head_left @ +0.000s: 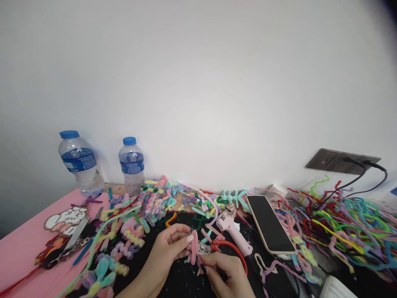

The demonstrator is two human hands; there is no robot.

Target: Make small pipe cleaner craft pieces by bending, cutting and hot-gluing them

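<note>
Near the front middle, my left hand (173, 246) pinches a folded pink pipe cleaner (194, 248) between thumb and fingertips. My right hand (225, 271) is closed around red-handled pliers (233, 247); one handle arcs out above the hand, and the fingers partly hide the grip. The metal head of the pliers is right beside the pink pipe cleaner; whether its jaws touch it I cannot tell. Just behind the hands lies a pink glue gun (236, 236), and short pink pipe cleaner pieces (217, 234) are scattered between it and the pliers.
Finished pipe cleaner shapes (155, 200) crowd the back and left. Two water bottles (132, 163) stand against the wall. Scissors (77, 236) lie on the pink surface (21, 256). A phone (271, 225) lies right, before a tangle of loose pipe cleaners (350, 231) and a wall socket (333, 161).
</note>
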